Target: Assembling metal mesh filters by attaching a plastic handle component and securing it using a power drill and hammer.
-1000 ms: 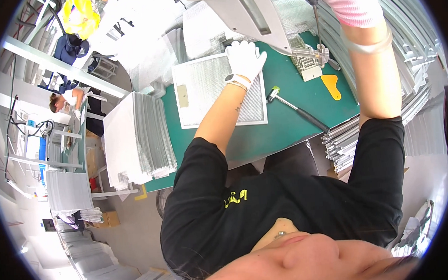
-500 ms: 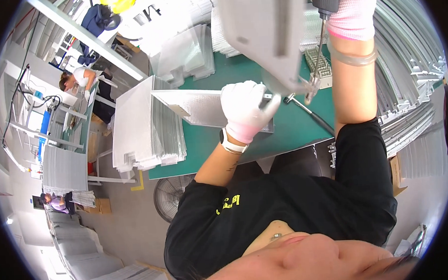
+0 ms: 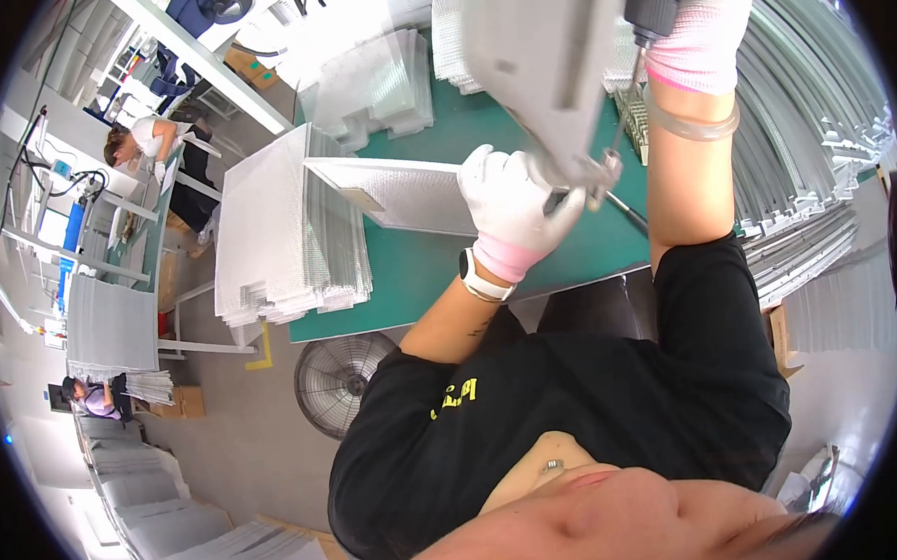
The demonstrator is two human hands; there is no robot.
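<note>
My right hand [image 3: 706,29], in a white glove with a pink cuff, grips a dark power screwdriver [image 3: 654,9] at the top edge. Its thin bit points down beside a pale grey bracket-like part [image 3: 539,61] close to the camera. A small metal fitting [image 3: 598,171] shows at that part's lower end. My left hand [image 3: 510,202], gloved the same way, is closed around the right end of a silvery textured panel [image 3: 405,197], which stands on edge on the green table [image 3: 408,272]. Its thumb lies just below the fitting; the fingertips are partly hidden.
Stacks of thin textured panels [image 3: 281,227] stand at the table's left, with more panels [image 3: 375,88] behind. A dark-handled tool [image 3: 627,212] lies right of my left hand. Racked metal strips [image 3: 812,114] fill the right side. A floor fan [image 3: 345,385] stands below; co-workers [image 3: 147,143] are at far left.
My left hand has shifted slightly right and up, nearer the small metal fitting. The screwdriver bit has moved a little left and up with my right hand. The whole view has shifted slightly.
</note>
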